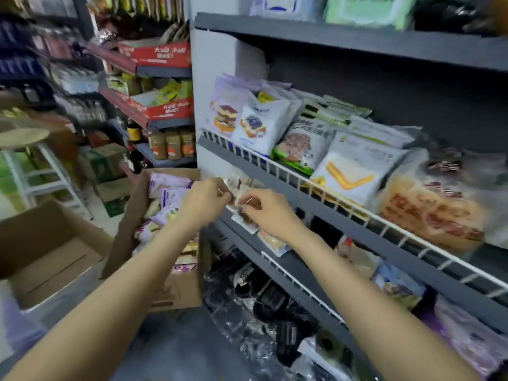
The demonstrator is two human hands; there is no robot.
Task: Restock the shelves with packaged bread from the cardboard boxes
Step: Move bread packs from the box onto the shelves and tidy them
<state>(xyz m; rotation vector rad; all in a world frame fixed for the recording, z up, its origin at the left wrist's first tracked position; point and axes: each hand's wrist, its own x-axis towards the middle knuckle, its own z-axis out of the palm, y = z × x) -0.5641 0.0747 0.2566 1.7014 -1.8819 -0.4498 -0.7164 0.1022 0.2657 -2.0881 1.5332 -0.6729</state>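
Note:
Both my hands meet at the left end of a lower grey shelf (248,239). My left hand (206,200) and my right hand (268,210) pinch the same clear bread packet (243,192) between them, just under the wire rail of the upper shelf (302,182). More packets lie on the lower shelf below my right hand. An open cardboard box (129,213) at my left holds several purple and white bread packets (171,182). The upper shelf carries standing bread bags (259,125).
A second cardboard box (52,243) stands open at the far left. Dark packaged goods (275,303) fill the bottom shelf. Other aisle shelves with red trays (162,108) and jars run behind, with a white stool (30,160) at the left.

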